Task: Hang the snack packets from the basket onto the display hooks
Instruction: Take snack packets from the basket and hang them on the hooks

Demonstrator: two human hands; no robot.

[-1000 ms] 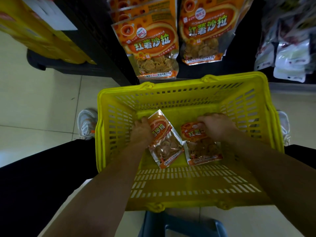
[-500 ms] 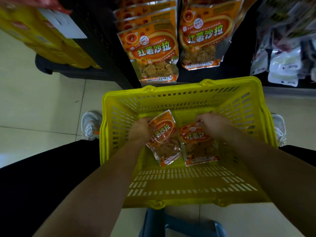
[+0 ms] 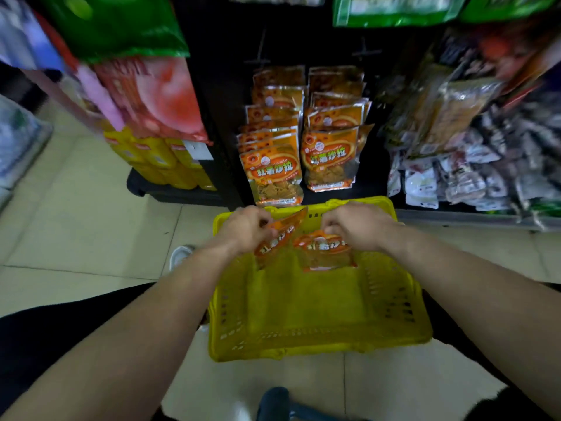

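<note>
A yellow plastic basket [image 3: 318, 323] rests on my lap, nothing visible on its floor. My left hand [image 3: 246, 227] grips the top of an orange snack packet [image 3: 277, 238], tilted and lifted above the basket's far rim. My right hand [image 3: 359, 224] holds a second orange packet [image 3: 326, 250] by its top edge, hanging upright beside the first. On the dark rack ahead, two columns of the same orange packets hang from hooks: left column [image 3: 273, 165], right column [image 3: 331, 153]. The hooks themselves are hidden behind the packets.
Green bags [image 3: 121, 25] and red-pink bags [image 3: 158, 95] hang at upper left, yellow boxes [image 3: 158, 159] below them. White and dark snack packets [image 3: 473, 171] fill the shelf at right. Tiled floor [image 3: 76, 223] lies to the left; my shoe [image 3: 180, 255] shows beside the basket.
Both hands have lifted their packets up out of the basket toward its far rim. The camera has tilted up, showing more of the rack.
</note>
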